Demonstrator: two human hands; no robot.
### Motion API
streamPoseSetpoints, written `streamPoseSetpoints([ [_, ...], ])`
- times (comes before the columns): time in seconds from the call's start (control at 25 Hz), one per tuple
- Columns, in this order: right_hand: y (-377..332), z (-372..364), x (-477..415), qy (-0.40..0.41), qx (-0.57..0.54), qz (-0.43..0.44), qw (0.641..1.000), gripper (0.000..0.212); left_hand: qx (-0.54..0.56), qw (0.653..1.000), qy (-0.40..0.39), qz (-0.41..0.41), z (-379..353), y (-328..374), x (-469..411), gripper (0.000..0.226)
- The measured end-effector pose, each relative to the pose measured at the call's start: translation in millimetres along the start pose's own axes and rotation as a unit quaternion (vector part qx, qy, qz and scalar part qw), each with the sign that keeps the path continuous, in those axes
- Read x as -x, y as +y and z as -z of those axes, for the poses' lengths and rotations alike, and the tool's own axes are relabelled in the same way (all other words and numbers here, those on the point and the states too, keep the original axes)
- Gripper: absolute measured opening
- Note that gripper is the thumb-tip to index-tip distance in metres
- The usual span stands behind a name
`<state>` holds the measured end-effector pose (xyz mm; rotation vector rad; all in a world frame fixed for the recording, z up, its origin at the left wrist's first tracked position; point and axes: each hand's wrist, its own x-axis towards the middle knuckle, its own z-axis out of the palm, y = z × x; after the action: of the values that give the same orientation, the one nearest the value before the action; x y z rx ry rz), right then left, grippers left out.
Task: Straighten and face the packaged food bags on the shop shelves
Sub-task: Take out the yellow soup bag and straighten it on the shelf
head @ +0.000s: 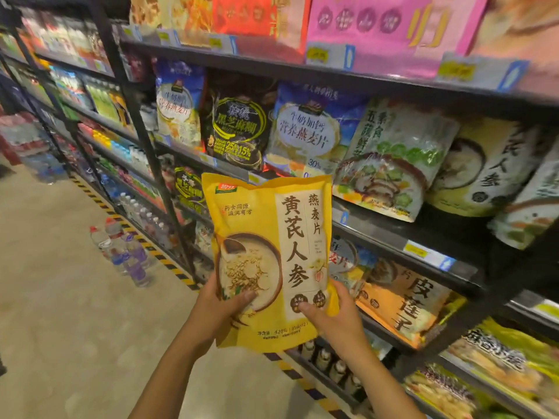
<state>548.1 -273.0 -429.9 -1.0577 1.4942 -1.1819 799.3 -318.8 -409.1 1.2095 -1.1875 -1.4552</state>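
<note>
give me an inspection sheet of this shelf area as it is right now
surface: dark metal shelf with price tags, stocked with bags
job's things: yellow bag held upright in front of the shelves, front to camera; green-and-white bag on the shelf sits tilted
clutter: water bottles stand on the floor beside the striped tape
grippers: left hand and right hand grip the yellow bag's lower part, thumbs on its front
cables: nothing seen
surroundings: shop aisle; drink shelves further left, blurred

Bare forearms, bare left hand (225, 303), bare right hand (335, 316), short thumbnails
</note>
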Motion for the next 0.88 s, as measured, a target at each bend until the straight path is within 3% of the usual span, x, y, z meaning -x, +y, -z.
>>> streamPoseSetpoints([
  [0.08, -2.9, 8.3, -15.0, 0.038, 0.001, -0.001, 0.999, 0.08, -0.011, 0.999, -0.042, 0.001, -10.9, 9.1, -33.1, 0.091],
  [0.16, -9.8, 15.6, -27.1, 0.089, -0.008, -0.008, 0.996, 0.084, -0.028, 0.996, -0.088, -0.004, -23.0, 17.0, -69.8, 0.07],
  [0.28, -22.1, 19.5, -35.8, 0.179, -0.008, 0.002, 0.984, 0.075, -0.055, 0.984, -0.167, -0.014, -48.4, 35.7, -120.1, 0.054],
  [0.56, -55.9, 49.2, -42.6, 0.384, 0.035, -0.002, 0.923, 0.092, -0.065, 0.945, -0.317, -0.045, -138.8, 89.3, -189.4, 0.058],
  [0.72, -72.9, 93.9, -58.5, 0.419, 0.091, 0.038, 0.903, 0.077, -0.058, 0.936, -0.341, -0.06, -197.5, 112.8, -208.7, 0.053],
  [0.88, -79.9, 146.9, -85.1, 0.429, 0.132, 0.022, 0.893, 0.065, -0.066, 0.937, -0.336, -0.062, -248.6, 127.7, -215.0, 0.046],
])
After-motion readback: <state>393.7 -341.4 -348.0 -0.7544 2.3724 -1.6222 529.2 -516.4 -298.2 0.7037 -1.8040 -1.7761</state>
